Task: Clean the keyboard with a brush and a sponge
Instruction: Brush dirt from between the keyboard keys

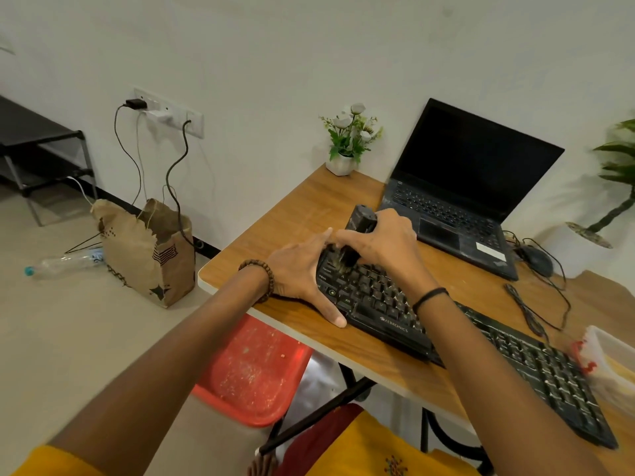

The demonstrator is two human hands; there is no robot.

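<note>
A black keyboard (481, 341) lies diagonally across the wooden table (309, 207). My right hand (385, 242) grips a black-handled brush (359, 221), whose bristles touch the keys at the keyboard's left end. My left hand (302, 273) rests spread against that left end, thumb along the front edge and fingers straight along the far corner. No sponge shows clearly.
An open black laptop (464, 187) sits behind the keyboard, a mouse (536, 261) and cables to its right. A small flower pot (343, 146) stands at the table's back corner. A clear plastic container (608, 362) is at the right edge. A red stool (254, 369) stands under the table, a paper bag (147, 249) on the floor.
</note>
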